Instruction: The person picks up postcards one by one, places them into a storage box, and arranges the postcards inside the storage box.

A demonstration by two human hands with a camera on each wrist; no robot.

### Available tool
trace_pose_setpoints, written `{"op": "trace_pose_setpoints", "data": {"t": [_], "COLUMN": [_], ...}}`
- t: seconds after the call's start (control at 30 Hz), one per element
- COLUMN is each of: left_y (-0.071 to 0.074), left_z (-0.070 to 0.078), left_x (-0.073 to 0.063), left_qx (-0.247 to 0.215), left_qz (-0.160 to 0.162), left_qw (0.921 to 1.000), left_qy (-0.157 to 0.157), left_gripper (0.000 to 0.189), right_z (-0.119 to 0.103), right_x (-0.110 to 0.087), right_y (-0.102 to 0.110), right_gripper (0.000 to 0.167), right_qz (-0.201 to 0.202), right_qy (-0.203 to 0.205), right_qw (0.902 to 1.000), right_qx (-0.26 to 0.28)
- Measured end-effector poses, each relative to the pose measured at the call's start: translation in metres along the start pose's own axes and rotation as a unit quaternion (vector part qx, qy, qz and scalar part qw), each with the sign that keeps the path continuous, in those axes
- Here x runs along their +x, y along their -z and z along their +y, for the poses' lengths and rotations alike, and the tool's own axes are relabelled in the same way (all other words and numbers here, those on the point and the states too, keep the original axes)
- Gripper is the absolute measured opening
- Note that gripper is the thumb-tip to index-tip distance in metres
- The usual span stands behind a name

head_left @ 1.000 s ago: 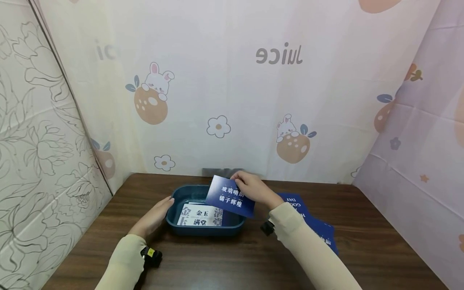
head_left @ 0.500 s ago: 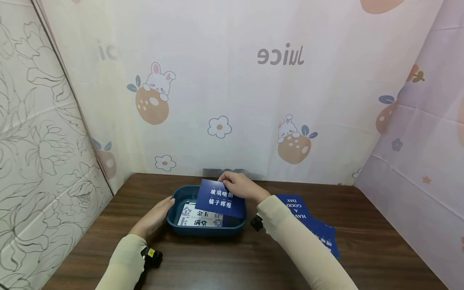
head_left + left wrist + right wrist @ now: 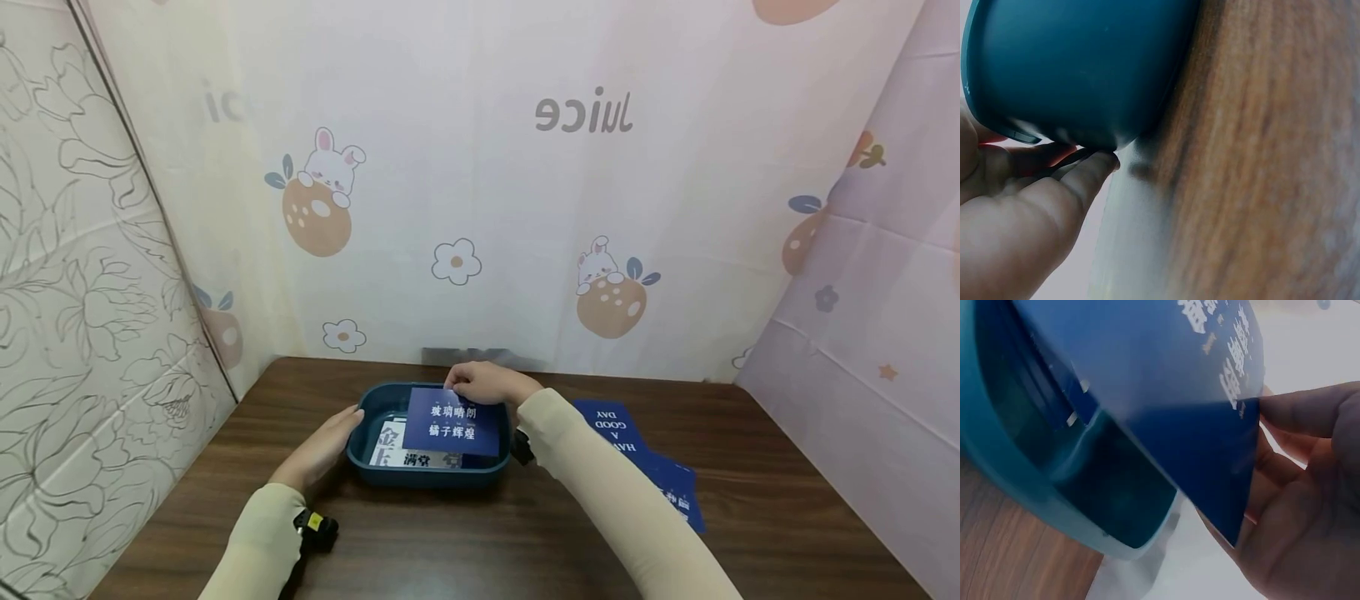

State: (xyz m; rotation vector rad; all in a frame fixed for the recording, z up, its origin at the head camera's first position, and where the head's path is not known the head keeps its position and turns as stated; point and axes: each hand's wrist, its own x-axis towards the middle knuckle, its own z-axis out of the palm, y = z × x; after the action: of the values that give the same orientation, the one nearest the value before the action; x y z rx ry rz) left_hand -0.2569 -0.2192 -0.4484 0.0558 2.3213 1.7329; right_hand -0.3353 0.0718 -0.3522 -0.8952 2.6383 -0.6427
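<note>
Pinched between your right hand's [image 3: 489, 384] thumb and fingers is the blue card [image 3: 452, 433], caught at its far edge, right of the middle. From that grip the card lies toward you and to your left, over the opening of the teal tray [image 3: 427, 478]. Its long side runs left to right, nearly in line with the tray's own long axis, and from the head view its outline falls within the rim. Your right wrist view shows a gap beneath the card's edge by the fingers, so that part is clear of the tray floor; whether the near edge touches anything inside, you cannot tell.

Under it, partly covered, a white card [image 3: 387, 444] lies in the tray. Your left hand [image 3: 321, 451] is the farther one from the blue card: its fingers are extended, not wrapped round anything, with the tips against the tray's left outer end. Beyond your right forearm, more blue cards [image 3: 613, 423] lie overlapping on the wooden table [image 3: 442, 550], well apart from your left hand.
</note>
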Motion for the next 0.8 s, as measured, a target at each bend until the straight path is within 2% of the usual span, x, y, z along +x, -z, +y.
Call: {"op": "trace_pose_setpoints", "data": {"t": [0.43,0.8], "left_y": [-0.001,0.000], "left_z": [-0.001,0.002], "left_x": [0.000,-0.001], "left_qx": [0.000,-0.005], "left_qz": [-0.001,-0.003], "left_qw": [1.0000,1.0000], "left_qy": [-0.002,-0.003], "left_gripper": [0.071,0.070], "right_z": [0.001,-0.002], "right_x": [0.011,0.016], "right_y": [-0.010,-0.020], "right_gripper": [0.017,0.018], "right_qz": [-0.062,-0.073], "right_qy": [-0.024,-0.052], "right_qw": [0.9972,0.9933], "right_qx": [-0.034,-0.072]}}
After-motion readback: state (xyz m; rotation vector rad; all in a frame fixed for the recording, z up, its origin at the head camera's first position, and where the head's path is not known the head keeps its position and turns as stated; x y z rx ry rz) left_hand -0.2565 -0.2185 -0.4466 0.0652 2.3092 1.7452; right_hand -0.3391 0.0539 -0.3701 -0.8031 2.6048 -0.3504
